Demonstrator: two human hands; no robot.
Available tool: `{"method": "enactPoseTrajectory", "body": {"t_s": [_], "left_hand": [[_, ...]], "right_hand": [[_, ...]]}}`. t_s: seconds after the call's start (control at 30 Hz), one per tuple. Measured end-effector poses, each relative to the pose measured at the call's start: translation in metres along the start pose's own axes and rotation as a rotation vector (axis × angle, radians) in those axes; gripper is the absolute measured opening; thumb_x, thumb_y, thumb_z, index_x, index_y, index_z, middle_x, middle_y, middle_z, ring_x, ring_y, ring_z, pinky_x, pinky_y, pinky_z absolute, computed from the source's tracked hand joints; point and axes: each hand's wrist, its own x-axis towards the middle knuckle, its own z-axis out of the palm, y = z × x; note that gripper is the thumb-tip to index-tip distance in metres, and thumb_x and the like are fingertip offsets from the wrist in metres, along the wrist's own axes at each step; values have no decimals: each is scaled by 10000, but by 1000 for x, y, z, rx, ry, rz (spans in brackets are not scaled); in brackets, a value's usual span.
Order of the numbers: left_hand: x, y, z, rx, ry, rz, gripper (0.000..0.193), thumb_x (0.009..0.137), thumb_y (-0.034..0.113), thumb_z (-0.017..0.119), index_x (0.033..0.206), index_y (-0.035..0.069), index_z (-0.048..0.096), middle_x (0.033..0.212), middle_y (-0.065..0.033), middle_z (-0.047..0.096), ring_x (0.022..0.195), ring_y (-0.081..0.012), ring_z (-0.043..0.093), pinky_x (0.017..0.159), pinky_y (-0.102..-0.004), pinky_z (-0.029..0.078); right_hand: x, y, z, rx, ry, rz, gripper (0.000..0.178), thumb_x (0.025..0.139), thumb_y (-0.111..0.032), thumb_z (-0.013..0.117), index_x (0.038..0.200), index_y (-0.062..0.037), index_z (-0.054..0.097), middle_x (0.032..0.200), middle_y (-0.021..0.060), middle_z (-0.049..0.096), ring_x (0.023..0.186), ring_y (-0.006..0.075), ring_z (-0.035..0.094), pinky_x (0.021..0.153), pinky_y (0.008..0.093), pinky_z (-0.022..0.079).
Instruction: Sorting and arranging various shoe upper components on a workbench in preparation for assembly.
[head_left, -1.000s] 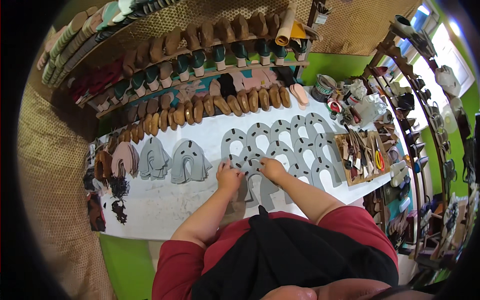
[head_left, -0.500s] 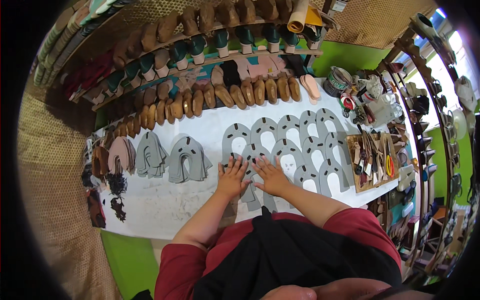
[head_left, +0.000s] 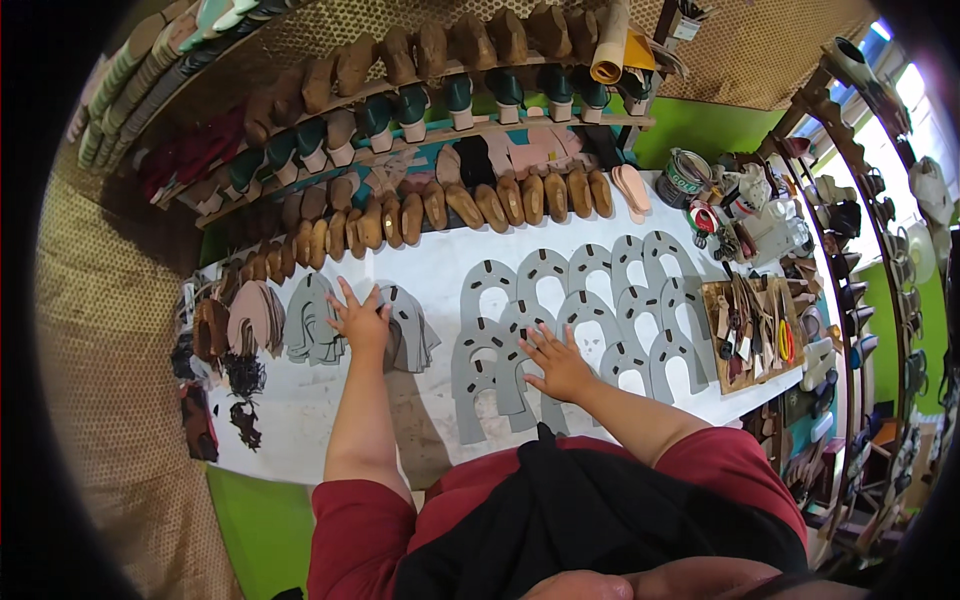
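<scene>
Fingers spread and holding nothing, my left hand (head_left: 360, 322) is at the left edge of a stack of grey U-shaped pieces (head_left: 410, 335), partly covering it. Whether it touches the stack, I cannot tell. Another stack of grey pieces (head_left: 312, 320) is just left of that hand. My right hand (head_left: 560, 368) is open too, over the laid-out grey U-shaped pieces (head_left: 480, 345), which look like shoe uppers. They lie in overlapping rows, with small dark strips on their curved ends. My right palm and fingers hide parts of the pieces below.
Pink U-shaped pieces (head_left: 255, 315) and black scraps (head_left: 245, 375) lie on the white table (head_left: 310, 420) at left. Brown shoe lasts (head_left: 490, 208) line the back. A wooden board (head_left: 745, 365) with tools and a paint-like can (head_left: 685, 175) are at right. Shelves hold more lasts.
My left hand has moved left from the laid-out grey pieces to the grey stacks. My right hand stays over the pieces, slightly shifted. The view has shifted a little.
</scene>
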Motion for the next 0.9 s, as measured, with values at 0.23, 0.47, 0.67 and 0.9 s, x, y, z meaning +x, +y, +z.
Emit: {"method": "enactPoseTrajectory", "body": {"t_s": [0.23, 0.47, 0.67, 0.9], "left_hand": [[-10, -13, 13, 43, 128, 164, 495, 786, 335, 784, 1268, 291, 680, 1662, -128, 104, 1494, -467, 110, 1132, -678, 185], [3, -10, 2, 16, 89, 163, 469, 753, 289, 810, 1211, 245, 717, 1658, -133, 126, 1501, -424, 139, 1154, -624, 203], [-8, -33, 19, -50, 231, 264, 279, 766, 268, 792, 1035, 196, 769, 1631, -143, 237, 1480, -440, 207, 1141, -620, 233], [-53, 29, -30, -382, 242, 480, 73, 712, 221, 799, 734, 173, 748, 1585, -166, 345, 1467, -462, 238, 1152, -625, 180]], "right_hand": [[0, -1, 0, -19, -25, -5, 703, 964, -551, 480, 1551, -204, 313, 1644, 59, 216, 1530, 268, 140, 1194, 622, 59], [-2, -1, -1, -14, -30, 20, 696, 968, -546, 476, 1544, -183, 331, 1641, 57, 222, 1529, 261, 146, 1200, 608, 58], [1, -4, 0, 0, -7, -2, 674, 964, -517, 501, 1528, -175, 362, 1631, 60, 246, 1525, 264, 162, 1201, 608, 61], [-2, -6, -11, 39, -38, 62, 720, 948, -510, 542, 1544, -171, 320, 1635, 69, 234, 1528, 269, 154, 1200, 608, 57]]}}
